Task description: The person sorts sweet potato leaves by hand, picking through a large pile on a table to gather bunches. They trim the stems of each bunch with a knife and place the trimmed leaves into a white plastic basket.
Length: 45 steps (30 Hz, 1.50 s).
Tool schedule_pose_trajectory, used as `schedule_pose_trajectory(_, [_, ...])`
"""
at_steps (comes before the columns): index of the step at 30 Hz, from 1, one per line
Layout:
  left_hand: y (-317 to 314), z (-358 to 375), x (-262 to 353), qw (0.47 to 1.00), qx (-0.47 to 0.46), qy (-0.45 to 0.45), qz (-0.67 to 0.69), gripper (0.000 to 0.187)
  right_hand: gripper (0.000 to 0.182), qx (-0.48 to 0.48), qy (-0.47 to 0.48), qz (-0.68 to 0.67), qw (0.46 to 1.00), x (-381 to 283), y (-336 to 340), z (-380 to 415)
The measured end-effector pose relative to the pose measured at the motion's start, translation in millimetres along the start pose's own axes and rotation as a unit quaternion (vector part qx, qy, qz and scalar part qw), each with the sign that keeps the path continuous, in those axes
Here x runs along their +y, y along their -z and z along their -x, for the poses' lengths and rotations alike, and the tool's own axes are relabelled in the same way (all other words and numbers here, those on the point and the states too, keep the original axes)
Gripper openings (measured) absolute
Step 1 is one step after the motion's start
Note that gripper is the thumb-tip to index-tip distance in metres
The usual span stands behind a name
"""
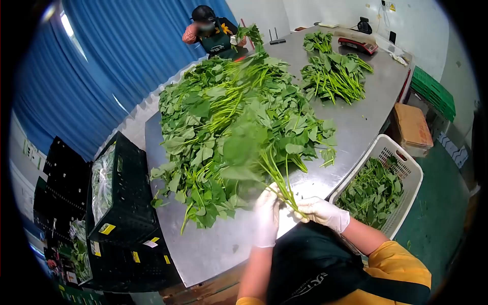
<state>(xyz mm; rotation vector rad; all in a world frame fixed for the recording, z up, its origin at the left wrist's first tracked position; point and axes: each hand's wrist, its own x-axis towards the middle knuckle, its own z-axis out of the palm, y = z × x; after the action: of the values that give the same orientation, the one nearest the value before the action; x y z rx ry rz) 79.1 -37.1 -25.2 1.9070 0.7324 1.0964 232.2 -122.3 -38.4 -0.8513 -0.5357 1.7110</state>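
A small bunch of leafy green stems [280, 182] is held upright in front of me, its leaves smeared by motion. My left hand [267, 211], in a white glove, is closed around the stems from the left and is slightly blurred. Lower down, the gloved fingers of my right hand [321, 211] pinch the pale cut ends. Right behind the bunch, a big heap of the same leafy greens [223, 109] covers much of the metal table [203, 259].
Sorted bundles of greens [335, 76] lie at the back right near a red scale [357, 46]. A white basket [414, 178] with loose leaves stands at my right. Black crates [129, 188] are stacked left. Across the table, a co-worker [216, 38] holds greens.
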Motion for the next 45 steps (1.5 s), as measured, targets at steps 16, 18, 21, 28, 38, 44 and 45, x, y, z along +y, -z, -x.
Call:
schedule_pose_trajectory(16, [-60, 18, -31, 0.984, 0.129, 0.091, 0.085, 0.016, 0.02, 0.216, 0.189, -0.064, 0.956, 25, 40, 26])
schedule_pose_trajectory(18, [-39, 14, -36, 0.988, 0.129, 0.056, -0.071, 0.013, 0.022, 0.084, 0.272, -0.299, 0.911, 35, 84, 38])
schedule_pose_trajectory(21, [-8, -3, -32, 0.907, 0.218, 0.237, 0.271, 0.016, 0.049, 0.034, 0.407, -0.462, 0.787, 2, 150, 59])
schedule_pose_trajectory(28, [13, 10, -16, 0.989, 0.093, 0.038, -0.105, 0.014, 0.039, 0.251, 0.183, 0.161, 0.937, -49, 81, -19])
schedule_pose_trajectory(38, [35, 14, -28, 0.915, 0.297, 0.161, 0.221, 0.022, 0.021, 0.253, 0.244, 0.518, 0.78, -47, 73, -108])
schedule_pose_trajectory(44, [28, 10, -46, 0.827, 0.161, 0.287, 0.455, 0.019, 0.028, 0.058, 0.037, 0.268, 0.961, -33, 52, -76])
schedule_pose_trajectory(45, [25, 12, -47, 0.877, 0.147, 0.241, 0.387, 0.019, 0.028, 0.161, 0.103, 0.448, 0.873, -14, 68, -87])
